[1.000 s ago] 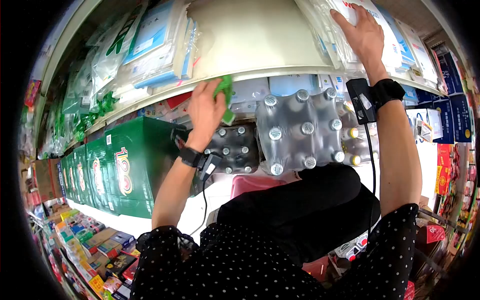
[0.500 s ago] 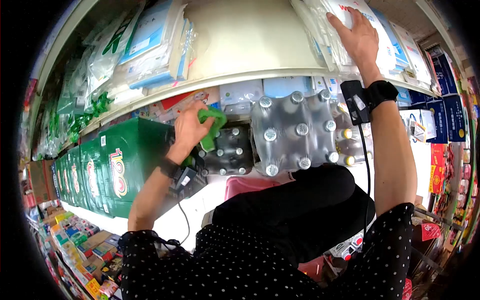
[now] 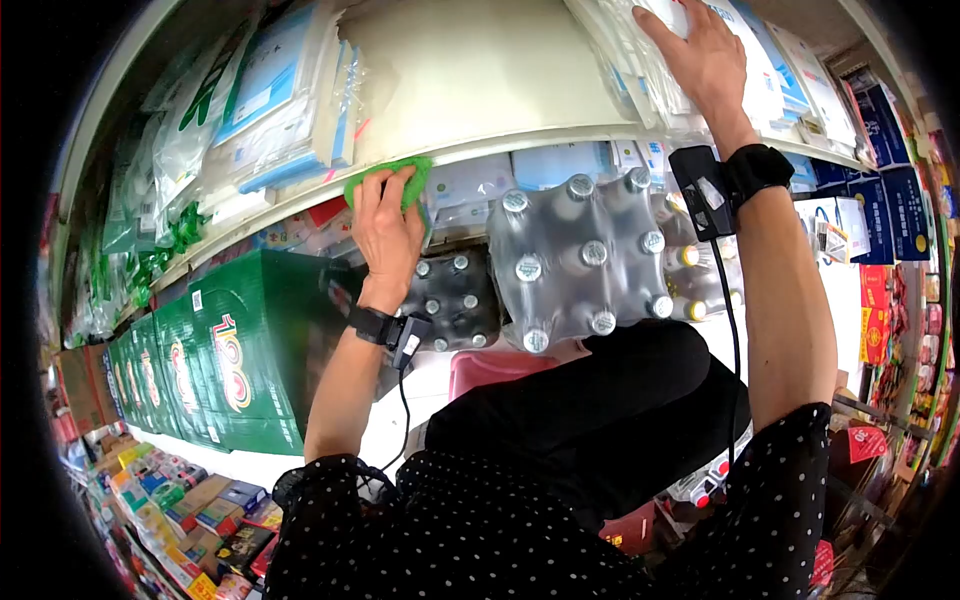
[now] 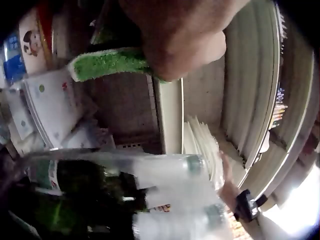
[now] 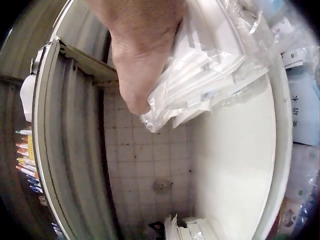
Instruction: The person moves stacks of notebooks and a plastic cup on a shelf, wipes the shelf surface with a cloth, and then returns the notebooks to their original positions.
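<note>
My left hand (image 3: 388,235) grips a green cloth (image 3: 418,180) at the front lip of the pale shelf (image 3: 480,75), with the fingers bent over it. In the left wrist view the cloth (image 4: 107,65) sticks out beside the hand, its edge whitish and fuzzy. Over on the right, my right hand (image 3: 705,70) rests on a stack of plastic-wrapped notebooks (image 3: 625,75), thumb spread away from the fingers. The right wrist view shows the thumb side against the clear wrapping of the stack (image 5: 210,75); the other fingers are hidden there.
More wrapped notebooks (image 3: 270,95) stand on the shelf's left part. Below it are shrink-wrapped bottles (image 3: 590,265), a smaller dark bottle pack (image 3: 445,300) and green cartons (image 3: 235,350). A pink stool or tub (image 3: 505,370) sits near my knee. Cables hang from both wrist cameras.
My left hand with the green cloth dipped below the shelf edge to the left, then rose back to the lip. My right hand stays on the notebooks; the view shifts slightly.
</note>
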The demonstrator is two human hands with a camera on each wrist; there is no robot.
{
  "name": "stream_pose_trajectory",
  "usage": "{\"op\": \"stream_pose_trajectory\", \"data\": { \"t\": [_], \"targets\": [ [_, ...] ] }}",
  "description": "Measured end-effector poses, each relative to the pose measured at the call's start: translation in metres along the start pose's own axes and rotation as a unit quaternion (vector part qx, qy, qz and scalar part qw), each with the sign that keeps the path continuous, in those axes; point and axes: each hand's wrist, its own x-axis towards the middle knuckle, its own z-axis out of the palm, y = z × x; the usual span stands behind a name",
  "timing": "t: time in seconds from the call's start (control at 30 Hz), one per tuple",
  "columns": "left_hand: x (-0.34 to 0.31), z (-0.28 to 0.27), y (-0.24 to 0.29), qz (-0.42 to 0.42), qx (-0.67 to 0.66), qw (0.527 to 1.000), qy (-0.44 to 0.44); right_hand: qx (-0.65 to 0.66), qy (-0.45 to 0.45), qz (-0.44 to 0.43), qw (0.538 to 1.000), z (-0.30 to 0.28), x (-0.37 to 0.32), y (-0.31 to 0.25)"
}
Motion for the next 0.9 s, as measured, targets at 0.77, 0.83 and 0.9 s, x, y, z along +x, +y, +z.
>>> {"op": "stream_pose_trajectory", "data": {
  "t": [0.77,0.83,0.9],
  "targets": [
    [0.001,-0.009,-0.066,-0.531,-0.553,0.638,-0.076,0.007,-0.008,-0.007,1.000,0.001,0.004,-0.002],
    [0.000,-0.004,-0.082,-0.574,-0.556,0.600,-0.047,0.012,-0.013,-0.001,1.000,0.000,0.002,-0.001],
    [0.000,-0.003,-0.077,-0.538,-0.554,0.635,-0.031,0.000,-0.024,0.013,1.000,0.000,0.002,0.000]
  ]
}}
